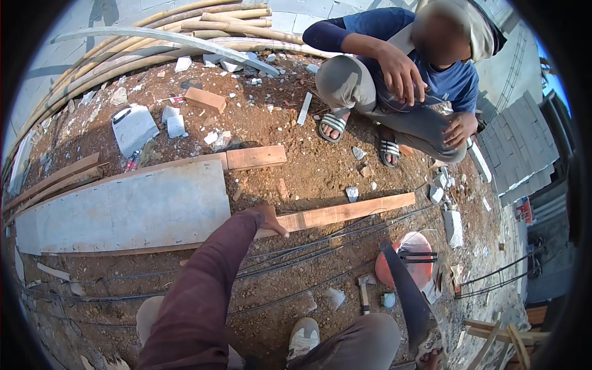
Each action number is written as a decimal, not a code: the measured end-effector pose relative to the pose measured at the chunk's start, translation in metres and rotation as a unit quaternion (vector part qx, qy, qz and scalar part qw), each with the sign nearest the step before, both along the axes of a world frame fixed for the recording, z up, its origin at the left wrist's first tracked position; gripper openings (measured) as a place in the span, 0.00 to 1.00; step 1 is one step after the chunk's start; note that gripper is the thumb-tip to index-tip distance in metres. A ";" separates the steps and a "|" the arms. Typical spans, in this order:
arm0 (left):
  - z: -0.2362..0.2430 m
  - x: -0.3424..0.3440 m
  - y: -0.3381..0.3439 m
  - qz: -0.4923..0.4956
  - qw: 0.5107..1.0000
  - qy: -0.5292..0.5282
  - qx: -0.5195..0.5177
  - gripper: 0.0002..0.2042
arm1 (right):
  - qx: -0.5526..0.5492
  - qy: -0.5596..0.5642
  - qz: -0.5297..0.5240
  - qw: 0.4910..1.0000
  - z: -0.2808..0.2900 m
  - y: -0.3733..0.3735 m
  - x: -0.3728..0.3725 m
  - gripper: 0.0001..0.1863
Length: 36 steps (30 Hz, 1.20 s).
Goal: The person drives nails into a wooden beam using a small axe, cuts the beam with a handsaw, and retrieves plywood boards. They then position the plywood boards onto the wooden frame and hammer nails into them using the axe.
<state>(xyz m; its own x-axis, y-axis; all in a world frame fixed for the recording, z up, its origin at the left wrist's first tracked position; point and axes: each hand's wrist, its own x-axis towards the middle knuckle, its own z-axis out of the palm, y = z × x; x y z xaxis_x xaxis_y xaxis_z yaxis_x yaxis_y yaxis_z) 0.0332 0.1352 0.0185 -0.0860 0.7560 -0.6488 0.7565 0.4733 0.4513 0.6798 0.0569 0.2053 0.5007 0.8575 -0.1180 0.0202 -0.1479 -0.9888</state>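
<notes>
I have two hands in this view. My left hand [271, 221] is laid over one plank [348, 212], thumb pointing right; I cannot tell whether the fingers close around the wood. That plank lies at the middle of the scene, its bare end running right from one grey panel [132, 203] on the left. A second length of timber [256, 158] shows at the panel's far right corner. My right hand [430, 359], partly cut off at the near edge, is clenched around the handle of one saw [408, 296], whose blade points away and overlaps, as I see it, one red bucket [385, 269]. Left of the blade lies one hammer [365, 298]. I count one reddish block [205, 100] on the far left ground, before a heap of poles [228, 26] too overlapped to count. At far right one co-worker [453, 86] sits low, two hands in sight, one raised and one at a knee, with two striped sandals [333, 127].
</notes>
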 end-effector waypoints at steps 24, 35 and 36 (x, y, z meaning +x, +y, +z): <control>0.066 -0.172 0.005 0.171 0.895 0.187 0.368 0.35 | -0.074 -0.231 0.221 0.945 -0.033 0.039 -0.083 0.16; 0.054 -0.245 -0.035 0.216 0.975 0.059 -0.003 0.54 | -0.080 -0.096 0.176 0.976 -0.009 0.033 -0.111 0.10; 0.056 -0.245 -0.034 0.216 0.975 0.041 -0.011 0.55 | -0.026 -0.062 0.176 0.982 -0.008 0.033 -0.118 0.11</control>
